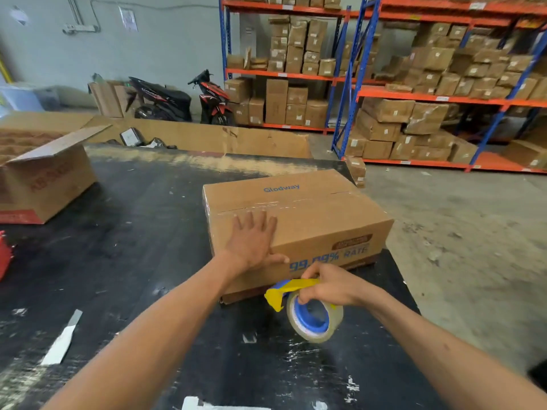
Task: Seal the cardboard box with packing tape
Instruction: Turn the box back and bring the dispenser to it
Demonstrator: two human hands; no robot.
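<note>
Head view: a scuffed black table (142, 220), streaked with white marks, carries the closed cardboard box (310, 220) near its right edge, clear tape already glinting along the top seam, and the left hand (251, 241) lies flat and spread on the box's near top corner. The right hand (331, 287) is clamped on a tape roll (315, 318) with a yellow dispenser, just beside the box's near face. An open carton (44, 179) sits left; behind, orange-and-blue racks (444, 99) packed with boxes, two parked scooters (183, 99), grey concrete floor (461, 232)
</note>
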